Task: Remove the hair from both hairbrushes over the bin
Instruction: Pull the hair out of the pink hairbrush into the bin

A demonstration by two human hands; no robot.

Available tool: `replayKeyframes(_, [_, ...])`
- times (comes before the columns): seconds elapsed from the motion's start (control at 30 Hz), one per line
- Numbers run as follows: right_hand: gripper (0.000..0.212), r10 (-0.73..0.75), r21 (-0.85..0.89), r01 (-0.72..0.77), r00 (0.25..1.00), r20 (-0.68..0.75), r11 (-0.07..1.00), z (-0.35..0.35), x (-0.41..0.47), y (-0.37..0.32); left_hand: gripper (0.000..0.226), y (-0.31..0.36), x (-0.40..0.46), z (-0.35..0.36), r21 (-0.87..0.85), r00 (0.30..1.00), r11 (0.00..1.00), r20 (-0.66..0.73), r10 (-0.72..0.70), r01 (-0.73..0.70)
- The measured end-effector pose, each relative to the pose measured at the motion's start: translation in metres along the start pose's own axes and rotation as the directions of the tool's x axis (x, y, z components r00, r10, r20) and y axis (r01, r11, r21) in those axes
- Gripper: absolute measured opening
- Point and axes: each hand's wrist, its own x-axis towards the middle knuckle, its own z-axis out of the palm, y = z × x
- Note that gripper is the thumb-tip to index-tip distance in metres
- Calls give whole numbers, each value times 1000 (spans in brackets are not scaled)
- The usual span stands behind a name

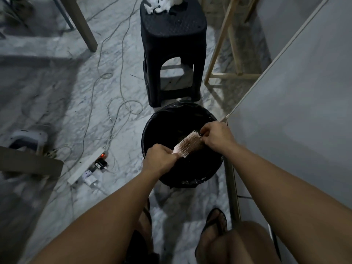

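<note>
A pink hairbrush (187, 144) with pale bristles is held bristle side up over the black-lined round bin (152, 128). My left hand (161, 160) grips its handle at the bin's near-left rim. My right hand (216, 137) is at the brush's far end, its fingertips pinching at the bristles, where the hair is too fine to make out. Only one hairbrush is in view.
A black plastic stool (172, 50) stands just behind the bin with white scraps on its seat. A white cabinet (295, 111) flanks the bin on the right. A power strip (86, 166) with chargers and loose cables lies on the marble floor to the left. My sandalled feet are below.
</note>
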Motion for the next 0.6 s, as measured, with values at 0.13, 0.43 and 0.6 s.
replayKeyframes(0.13, [29, 15, -73, -17, 1000, -16, 997, 18, -9, 13, 51, -21, -3, 13, 5, 1000, 1000, 3, -2, 2])
replayKeyframes(0.43, [25, 352, 376, -229, 887, -300, 898, 25, -21, 47, 48, -45, 0, 25, -17, 1000, 1000, -7, -16, 16])
replayKeyframes(0.6, [24, 536, 621, -291, 806, -251, 728, 50, -17, 65, 37, -38, 15, 24, -152, 998, 986, 12, -68, 69])
